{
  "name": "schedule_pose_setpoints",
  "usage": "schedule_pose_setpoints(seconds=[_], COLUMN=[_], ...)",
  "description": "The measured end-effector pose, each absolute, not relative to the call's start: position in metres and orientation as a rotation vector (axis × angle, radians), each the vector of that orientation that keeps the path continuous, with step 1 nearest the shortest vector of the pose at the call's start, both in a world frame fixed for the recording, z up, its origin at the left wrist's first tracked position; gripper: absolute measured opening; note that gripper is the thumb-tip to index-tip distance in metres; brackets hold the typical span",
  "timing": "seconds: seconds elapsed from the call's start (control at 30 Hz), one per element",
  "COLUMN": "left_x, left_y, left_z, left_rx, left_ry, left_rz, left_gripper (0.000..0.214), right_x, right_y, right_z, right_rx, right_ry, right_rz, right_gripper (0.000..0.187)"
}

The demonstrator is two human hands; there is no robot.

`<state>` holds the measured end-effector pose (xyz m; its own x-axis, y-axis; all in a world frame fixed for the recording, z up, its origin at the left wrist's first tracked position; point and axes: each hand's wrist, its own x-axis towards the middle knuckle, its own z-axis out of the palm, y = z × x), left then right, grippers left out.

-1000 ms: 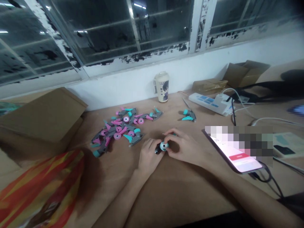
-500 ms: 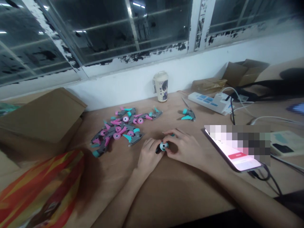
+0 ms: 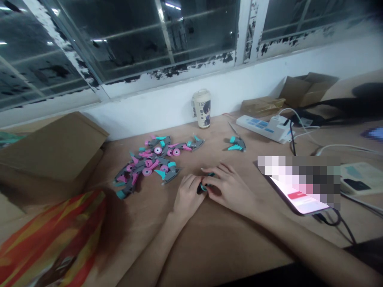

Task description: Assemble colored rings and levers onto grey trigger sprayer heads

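Both my hands meet above the table around one trigger spray head [image 3: 204, 187], dark grey with a teal collar. My left hand [image 3: 188, 196] is closed around its body, which is mostly hidden by the fingers. Thumb and forefinger of my right hand [image 3: 230, 187] pinch at the teal collar. Left of my hands lies a pile of grey spray heads [image 3: 149, 161] with pink or teal triggers and collars. A single teal and grey spray head [image 3: 237, 144] rests apart, beyond my right hand.
A paper cup [image 3: 202, 109] stands by the wall. To the right are a power strip [image 3: 263, 128], a lit phone [image 3: 299, 195] with its cable, and cardboard boxes [image 3: 308, 89]. At left are an open carton [image 3: 54, 147] and a red-yellow bag [image 3: 56, 235].
My right fingers have shifted over the collar, covering more of its opening, which faced me before. The pile and the lone spray head lie as they were.
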<state>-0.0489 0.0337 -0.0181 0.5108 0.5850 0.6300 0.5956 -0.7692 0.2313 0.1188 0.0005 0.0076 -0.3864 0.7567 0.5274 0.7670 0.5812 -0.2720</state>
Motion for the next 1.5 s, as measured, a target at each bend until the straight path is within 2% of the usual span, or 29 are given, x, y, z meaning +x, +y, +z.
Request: schedule_pose_setpoints(seconds=[0.37,0.57,0.7,0.8,0.9,1.1,1.5], left_x=[-0.051,-0.051,-0.05,-0.049,-0.048,-0.046,-0.049], left_y=[0.032,0.029,0.026,0.023,0.022,0.025,0.034], left_z=[-0.014,-0.012,-0.012,-0.012,-0.013,-0.015,-0.015], left_rx=[-2.747,-2.718,-2.696,-2.691,-2.683,-2.662,-2.63], left_ry=[-0.998,-0.967,-0.956,-0.942,-0.942,-0.993,-1.142], left_rz=[-1.051,-1.092,-1.127,-1.154,-1.202,-1.358,-1.539], left_gripper=[0.017,0.021,0.021,0.02,0.019,0.014,0.023], right_x=[0.11,0.109,0.11,0.108,0.107,0.114,0.126], right_y=[-0.003,-0.003,0.002,0.005,0.006,0.008,0.018], right_z=[0.006,0.006,-0.002,-0.006,-0.006,-0.008,-0.007], right_rx=[-1.362,-1.361,-1.238,-1.144,-1.096,-1.067,-1.018], right_ry=[-1.989,-1.794,-1.56,-1.453,-1.456,-1.547,-1.529], right_rz=[-0.009,0.298,0.671,0.828,0.876,0.943,1.09], right_gripper=[0.007,0.004,0.013,0.014,0.015,0.03,0.015])
